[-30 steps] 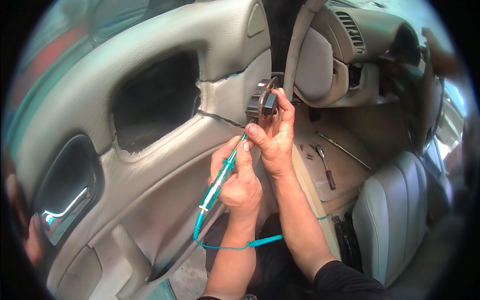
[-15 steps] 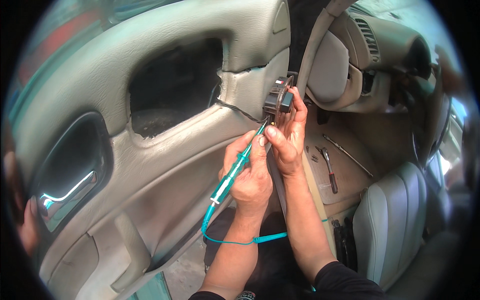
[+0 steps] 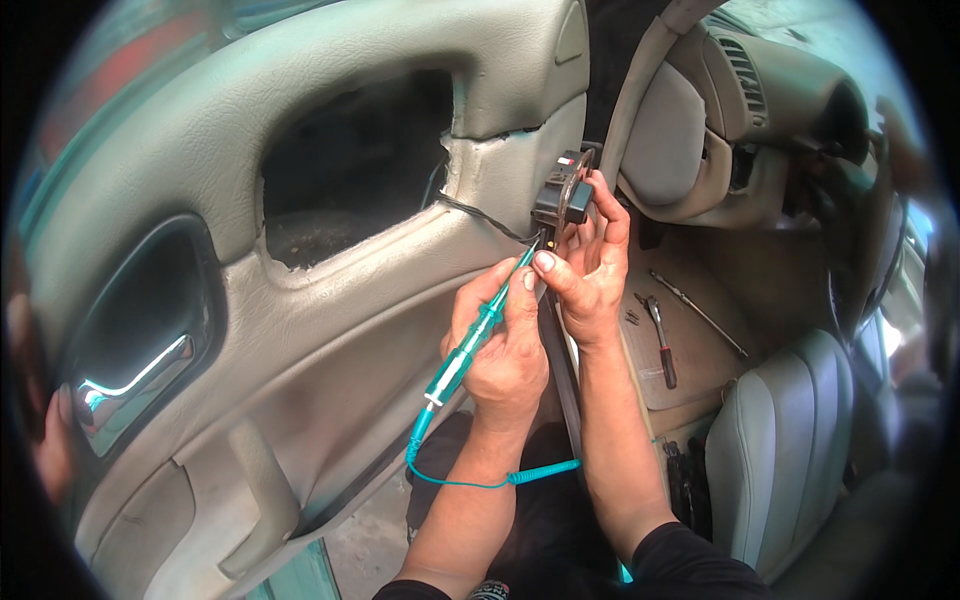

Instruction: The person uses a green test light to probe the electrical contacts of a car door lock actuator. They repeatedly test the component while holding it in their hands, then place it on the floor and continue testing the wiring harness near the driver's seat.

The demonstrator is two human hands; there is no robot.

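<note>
My left hand (image 3: 500,350) is closed round a green circuit tester (image 3: 468,350), a pen-shaped probe held tilted with its tip up and to the right. The tip meets the lower end of a black switch unit (image 3: 563,200), where dark wires (image 3: 480,215) run in from the door opening; the exact contact point is too small to tell. My right hand (image 3: 590,270) holds that switch unit from the right, thumb in front below it and fingers behind. From the tester's lower end a thin green cord leads to a coiled lead (image 3: 545,472) beneath my forearms.
A beige car door panel (image 3: 340,310) with a ragged cut-out (image 3: 350,170) fills the left side. Its chrome handle (image 3: 140,380) is at far left, beside another person's fingers (image 3: 55,440). A ratchet (image 3: 661,345) and a metal bar (image 3: 700,313) lie on the car floor, left of a seat (image 3: 790,440).
My hands, the switch unit and the tester have shifted slightly to the right in view. My grip looks the same.
</note>
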